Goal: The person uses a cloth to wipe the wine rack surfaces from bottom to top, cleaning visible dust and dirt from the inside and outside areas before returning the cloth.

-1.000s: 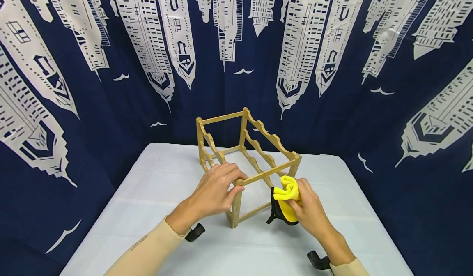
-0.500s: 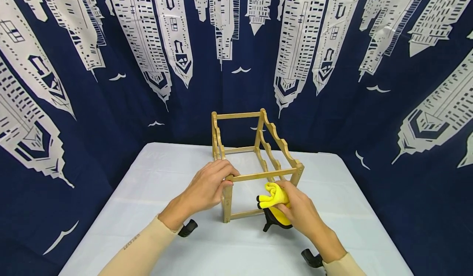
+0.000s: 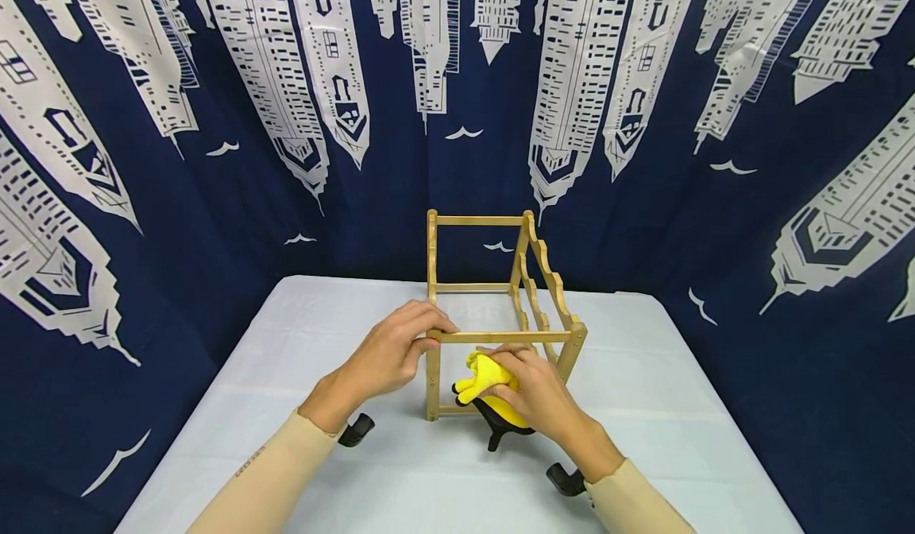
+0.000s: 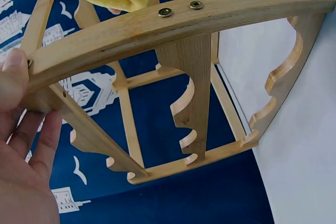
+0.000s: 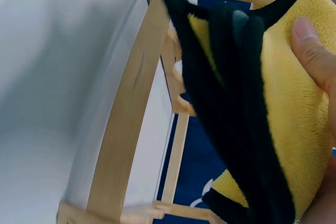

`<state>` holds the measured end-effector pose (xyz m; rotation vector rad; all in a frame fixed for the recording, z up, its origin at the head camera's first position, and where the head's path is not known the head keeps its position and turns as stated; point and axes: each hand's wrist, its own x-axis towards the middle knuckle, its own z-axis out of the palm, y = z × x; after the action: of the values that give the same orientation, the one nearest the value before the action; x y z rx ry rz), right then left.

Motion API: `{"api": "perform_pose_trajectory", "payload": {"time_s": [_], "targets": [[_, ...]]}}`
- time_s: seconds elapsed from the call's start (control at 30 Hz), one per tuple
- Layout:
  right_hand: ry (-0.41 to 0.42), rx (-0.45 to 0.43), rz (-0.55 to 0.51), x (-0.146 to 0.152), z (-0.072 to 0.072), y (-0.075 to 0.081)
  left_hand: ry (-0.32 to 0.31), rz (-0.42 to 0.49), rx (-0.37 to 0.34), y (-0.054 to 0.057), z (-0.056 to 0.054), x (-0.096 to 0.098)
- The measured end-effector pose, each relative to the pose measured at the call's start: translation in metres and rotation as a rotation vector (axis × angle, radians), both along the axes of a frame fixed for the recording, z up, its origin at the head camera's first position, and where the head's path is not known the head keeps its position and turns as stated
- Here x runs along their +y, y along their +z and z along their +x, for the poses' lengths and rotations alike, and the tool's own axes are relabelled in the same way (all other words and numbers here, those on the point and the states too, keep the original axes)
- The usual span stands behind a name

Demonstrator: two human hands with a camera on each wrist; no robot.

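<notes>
One left hand [image 3: 388,351]: fingers and thumb gripping a corner of the pale wooden scallop-railed rack [image 3: 506,337]
Right hand [image 3: 534,387]: fingers pinching bunched yellow black-edged cloth [image 3: 483,377]

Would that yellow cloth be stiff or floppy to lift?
Probably floppy: the yellow cloth bunches into folds in the right hand. It likely won't slip easily, since its surface looks fuzzy. It's probably light, as only soft-looking fabric shows.

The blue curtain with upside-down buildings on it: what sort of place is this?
Probably an indoor tabletop workspace: the printed blue curtain hangs behind a white-covered table, at which someone grips a wooden rack.
</notes>
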<state>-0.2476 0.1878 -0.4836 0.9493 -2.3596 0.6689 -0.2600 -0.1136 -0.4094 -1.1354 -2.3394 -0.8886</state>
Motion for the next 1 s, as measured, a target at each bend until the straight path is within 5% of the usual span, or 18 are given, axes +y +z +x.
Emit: {"api": "perform_pose_trajectory", "payload": {"time_s": [0.13,0.3,0.53,0.73,1.0], "targets": [[0.052,-0.041,-0.046,-0.009,-0.004,0.000,-0.032,0.030,-0.097,0.000,-0.002,-0.006],[0.091,-0.096,-0.074,-0.015,-0.009,0.000,-0.032,0.106,-0.123,-0.001,-0.005,-0.008],[0.062,-0.210,0.131,-0.024,-0.017,-0.004,-0.032,0.163,-0.129,-0.001,-0.007,-0.008],[0.030,-0.205,0.272,-0.041,-0.024,-0.023,-0.009,0.195,-0.160,-0.001,-0.008,-0.004],[0.062,-0.208,0.252,-0.041,-0.024,-0.047,0.017,0.217,-0.183,-0.003,-0.006,0.000]]}}
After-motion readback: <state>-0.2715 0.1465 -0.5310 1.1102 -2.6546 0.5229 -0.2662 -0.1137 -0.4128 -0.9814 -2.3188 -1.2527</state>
